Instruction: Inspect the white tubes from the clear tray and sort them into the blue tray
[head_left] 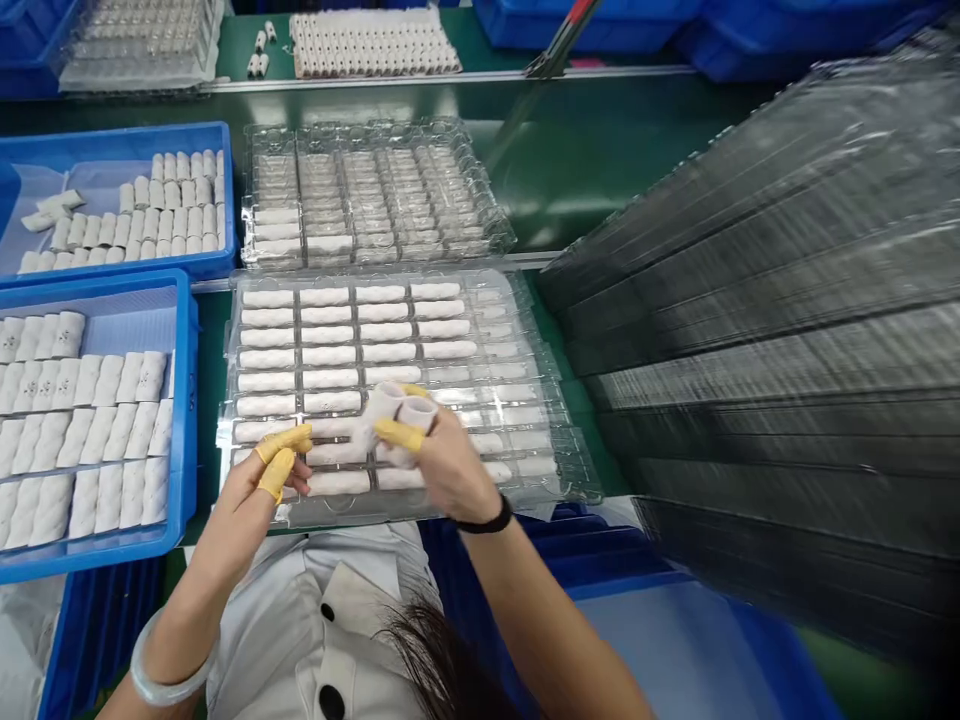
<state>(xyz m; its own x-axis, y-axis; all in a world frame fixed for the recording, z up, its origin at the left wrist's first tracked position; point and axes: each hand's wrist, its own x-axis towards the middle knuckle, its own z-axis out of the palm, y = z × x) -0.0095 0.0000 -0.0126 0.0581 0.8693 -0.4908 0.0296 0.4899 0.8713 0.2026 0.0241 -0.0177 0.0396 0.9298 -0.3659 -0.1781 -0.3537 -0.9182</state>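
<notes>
My right hand [454,465], with yellow finger cots, grips a pair of white hollow tubes [417,412] over the near tray. Their round open ends face up, and the fingers partly cover them. Lower left of the tubes, my left hand [259,470] has its cot-covered fingers curled close together, with nothing visible in them. It hovers at the near left part of the clear plastic tray [322,512]. White wavy-sided tubes [328,356] lie on their sides in columns there. The right part of the tray lies under glare.
Another clear tray [495,225] sits behind, with a few tubes in its left columns. Blue bins [187,400] of tubes stand at left. A tall grey ribbed panel [750,300] borders the right side. Small parts in a block [375,45] rest on the back shelf.
</notes>
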